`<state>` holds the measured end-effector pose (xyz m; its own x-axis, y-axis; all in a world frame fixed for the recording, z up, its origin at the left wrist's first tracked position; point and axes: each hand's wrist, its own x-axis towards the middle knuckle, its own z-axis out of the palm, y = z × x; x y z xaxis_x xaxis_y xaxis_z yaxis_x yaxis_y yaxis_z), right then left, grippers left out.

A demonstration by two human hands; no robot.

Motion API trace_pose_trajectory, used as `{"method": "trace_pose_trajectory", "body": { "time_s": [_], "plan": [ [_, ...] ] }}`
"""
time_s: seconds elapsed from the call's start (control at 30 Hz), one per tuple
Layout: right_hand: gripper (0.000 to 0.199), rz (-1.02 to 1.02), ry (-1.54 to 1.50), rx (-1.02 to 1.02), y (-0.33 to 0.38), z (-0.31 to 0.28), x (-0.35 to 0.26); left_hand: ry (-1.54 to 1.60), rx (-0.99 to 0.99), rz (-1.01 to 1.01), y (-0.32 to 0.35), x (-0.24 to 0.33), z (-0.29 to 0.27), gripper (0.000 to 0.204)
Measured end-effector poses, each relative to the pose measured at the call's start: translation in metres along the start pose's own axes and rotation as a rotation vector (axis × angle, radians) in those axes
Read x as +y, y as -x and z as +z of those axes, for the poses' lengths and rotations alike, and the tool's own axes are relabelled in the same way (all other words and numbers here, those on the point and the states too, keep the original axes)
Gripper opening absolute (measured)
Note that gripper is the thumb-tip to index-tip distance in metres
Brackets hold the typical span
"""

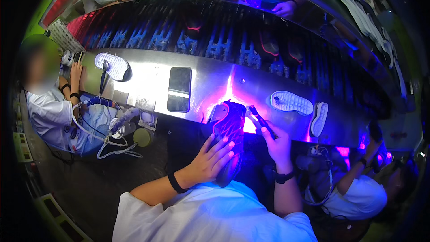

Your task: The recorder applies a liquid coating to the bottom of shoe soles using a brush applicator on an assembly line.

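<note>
A dark shoe upper (230, 123) with pinkish-red trim is held upright before my body, its top close to the bench edge. My left hand (214, 160) grips it from the left, fingers long across its side. Pinched between thumb and fingers of my right hand (278, 143) is a slim dark tool (255, 113), pointing up toward the bench just right of the shoe; I cannot make out its tip. Violet light floods the shoe and nearby metal. To the right on the bench are a white shoe sole (292, 102) and a second sole (319, 120) on its side.
A dark phone-like slab (179, 89) lies on the metal bench (148, 69). Farther left rests another white sole (112, 66) with a dark-handled tool. Behind runs a conveyor (161, 31) carrying dark shoes. Co-workers sit left (58, 107) and right (358, 197); another works across.
</note>
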<state>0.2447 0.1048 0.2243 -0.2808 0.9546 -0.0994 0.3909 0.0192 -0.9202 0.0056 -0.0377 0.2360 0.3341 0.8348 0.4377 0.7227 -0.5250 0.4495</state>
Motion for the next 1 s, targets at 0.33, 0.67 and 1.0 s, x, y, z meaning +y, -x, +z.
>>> {"method": "trace_pose_trajectory", "body": {
  "time_s": [0.33, 0.67, 1.0],
  "plan": [
    [0.036, 0.014, -0.014, -0.076, 0.007, -0.008, 0.019, -0.025, -0.09, 0.067, 0.005, -0.004, 0.002, 0.053],
    [0.04, 0.046, -0.073, -0.133, 0.029, -0.008, 0.033, -0.028, -0.1, 0.075, 0.002, -0.003, 0.0, 0.056],
    [0.039, 0.052, -0.154, -0.118, 0.042, -0.008, 0.025, -0.039, -0.134, 0.072, -0.003, 0.0, -0.003, 0.056]
  ]
}}
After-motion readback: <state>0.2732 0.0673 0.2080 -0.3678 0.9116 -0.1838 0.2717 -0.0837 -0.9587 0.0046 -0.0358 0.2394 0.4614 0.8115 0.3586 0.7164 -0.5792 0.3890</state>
